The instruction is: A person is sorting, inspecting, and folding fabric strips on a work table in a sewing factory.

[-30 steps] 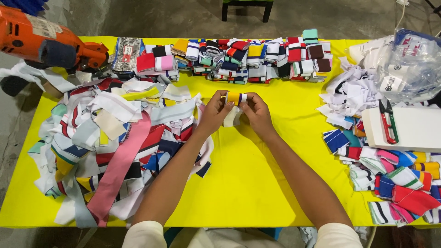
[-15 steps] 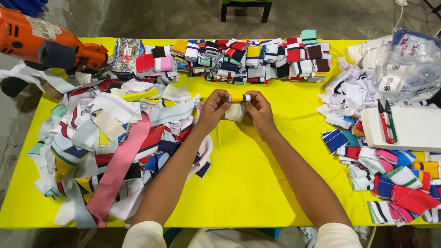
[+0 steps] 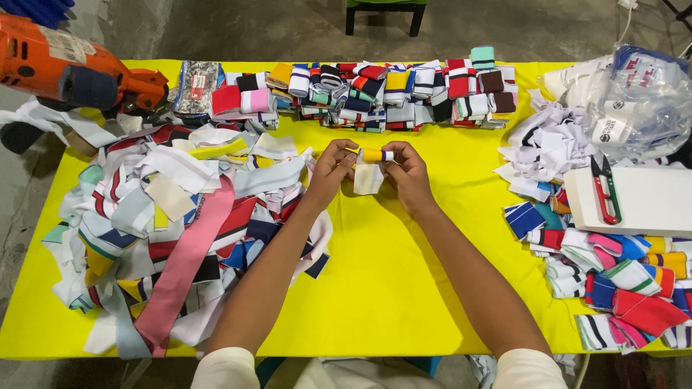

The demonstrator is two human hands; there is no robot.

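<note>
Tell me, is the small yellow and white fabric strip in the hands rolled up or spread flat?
Partly rolled: the yellow and white fabric strip forms a tight roll between left hand and right hand, its white end hanging loose.

loose strips (image 3: 173, 238) left, folded stacks (image 3: 382, 94) behind, scissors (image 3: 605, 191) right

We cannot see how the rolled yellow strip (image 3: 375, 155) ends on either side: the fingertips of the left hand (image 3: 333, 170) and right hand (image 3: 408, 176) cover both ends. The orange power tool (image 3: 68, 72) is cut off by the left edge, the clear plastic bag (image 3: 644, 97) by the right. The worktop (image 3: 389, 266) hides under the loose fabric heap (image 3: 173, 230), whose lower layers we cannot tell apart.
</note>
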